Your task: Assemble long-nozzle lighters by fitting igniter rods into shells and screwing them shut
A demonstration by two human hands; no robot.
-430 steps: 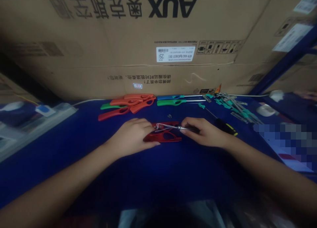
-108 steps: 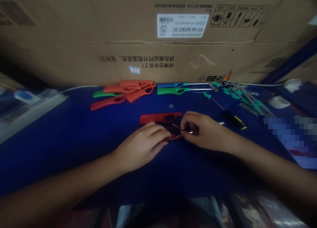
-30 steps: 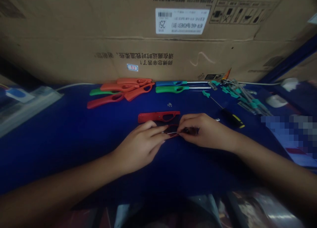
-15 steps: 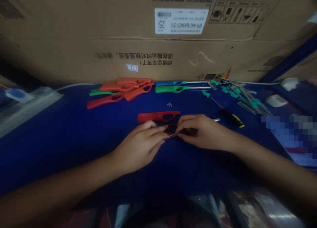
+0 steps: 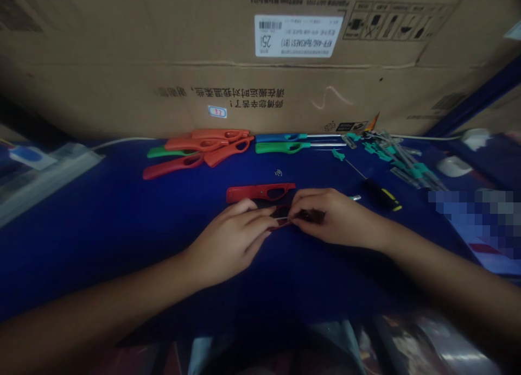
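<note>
My left hand (image 5: 232,234) is closed around a red lighter casing (image 5: 280,227), low over the blue table; its fingers cover most of the handle. At the casing's open loop, the fingertips of my right hand (image 5: 337,217) pinch the end of a thin pale piece (image 5: 281,218), too small to name exactly. A dark part, mostly hidden, shows under the right palm. Just beyond both hands lies another red lighter casing half (image 5: 248,192). Tiny metal springs or screws (image 5: 278,173) rest behind it.
Orange lighter handles (image 5: 195,142) pile at the back left. Beside them lie a blue lighter (image 5: 280,138) and a green lighter (image 5: 280,147) with metal tubes. A screwdriver (image 5: 380,194) and metal lighter tubes (image 5: 407,158) are at right. A cardboard box (image 5: 203,38) walls the back.
The thin pale piece at my right fingertips has shifted slightly and lies more level across the casing's loop. Both hands keep nearly the same place.
</note>
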